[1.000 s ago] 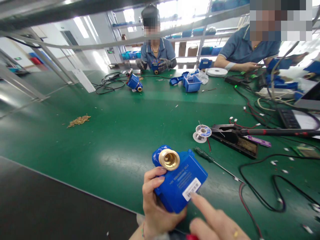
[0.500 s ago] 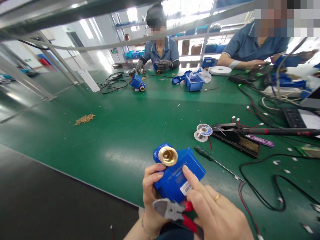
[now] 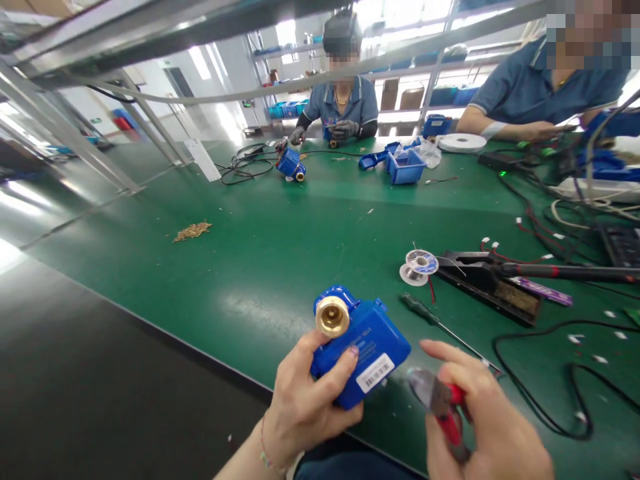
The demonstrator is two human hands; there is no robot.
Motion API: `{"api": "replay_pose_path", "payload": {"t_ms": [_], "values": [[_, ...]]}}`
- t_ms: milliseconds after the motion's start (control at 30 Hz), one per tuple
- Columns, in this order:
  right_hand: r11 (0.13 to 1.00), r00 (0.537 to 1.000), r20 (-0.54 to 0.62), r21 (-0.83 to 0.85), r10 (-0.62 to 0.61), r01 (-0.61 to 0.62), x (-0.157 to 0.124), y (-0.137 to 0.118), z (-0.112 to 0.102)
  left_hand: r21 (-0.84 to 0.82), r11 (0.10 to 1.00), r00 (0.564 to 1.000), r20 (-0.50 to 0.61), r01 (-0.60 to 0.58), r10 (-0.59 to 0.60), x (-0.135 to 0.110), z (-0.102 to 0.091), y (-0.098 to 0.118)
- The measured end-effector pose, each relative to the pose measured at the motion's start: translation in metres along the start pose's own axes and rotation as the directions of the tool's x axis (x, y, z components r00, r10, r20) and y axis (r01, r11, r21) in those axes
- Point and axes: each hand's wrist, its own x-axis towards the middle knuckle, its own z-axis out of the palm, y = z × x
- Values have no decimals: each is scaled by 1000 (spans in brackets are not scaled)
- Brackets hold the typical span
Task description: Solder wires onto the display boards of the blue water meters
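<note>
A blue water meter [image 3: 375,337] with a threaded brass end and a white barcode label is gripped by my left hand [image 3: 310,393], its thumb lying across the printed face. The meter is tilted, the brass opening toward me. Just right of it, my right hand [image 3: 485,413] is closed around red-handled side cutters [image 3: 443,403], whose jaws point up and left, apart from the meter. The index finger of that hand stretches out above the cutters. Motion blurs the cutter jaws a little.
Right of the meter lie a screwdriver [image 3: 450,331], a solder spool [image 3: 419,268] and a soldering iron stand [image 3: 493,287]. Loose black cable [image 3: 545,383] curls at right. Brass pieces [image 3: 193,231] are heaped at left. Two co-workers sit across the table [image 3: 280,247].
My right hand has moved off the meter to the right with the cutters. My left thumb has come onto the meter's face, and the barcode label shows fully.
</note>
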Motion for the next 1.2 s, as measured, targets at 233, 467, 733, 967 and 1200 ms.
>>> {"api": "replay_pose_path", "payload": {"t_ms": [233,467,733,967,1200], "values": [[995,995,-31,-16,99,-99,0,5,-5,85,994,991,116,-74,63,5,-7,1],[987,988,-73,-70,139,-144,-2,9,-12,102,994,986,161,-48,31,9,-9,2],[978,978,-101,-81,184,-192,-2,10,-11,48,997,990,135,-58,51,16,-6,4],[975,975,-118,-99,189,-201,-2,8,-13,81,996,974,225,-38,19,20,-10,5],[971,970,-136,-98,203,-217,-5,8,-13,56,997,985,168,-57,47,19,-8,4]]}}
